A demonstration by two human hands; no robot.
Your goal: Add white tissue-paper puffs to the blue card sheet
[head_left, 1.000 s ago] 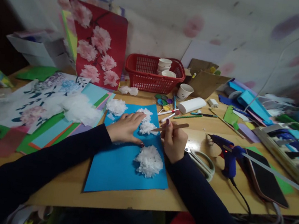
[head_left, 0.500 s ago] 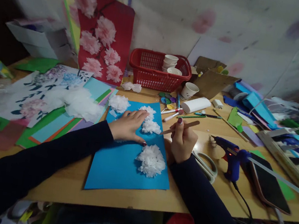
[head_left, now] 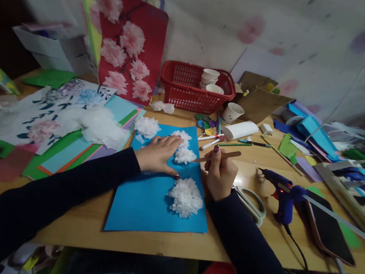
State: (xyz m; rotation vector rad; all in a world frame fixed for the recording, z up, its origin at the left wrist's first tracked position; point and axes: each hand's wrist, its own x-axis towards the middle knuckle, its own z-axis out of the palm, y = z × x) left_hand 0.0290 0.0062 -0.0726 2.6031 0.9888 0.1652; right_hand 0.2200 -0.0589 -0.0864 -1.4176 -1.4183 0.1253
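the wooden craft stick (head_left: 232, 154), gripped in the right hand (head_left: 221, 172), runs left to right, its left tip just beside the white tissue-paper flower (head_left: 185, 156) on the blue paper sheet (head_left: 142, 213), the left hand (head_left: 159, 154), fingers spread, lying closer at the flower's left.

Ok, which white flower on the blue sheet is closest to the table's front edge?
The large ruffled flower by the thumb tip of the left hand; the other visible white flowers sit farther back on the blue sheet.
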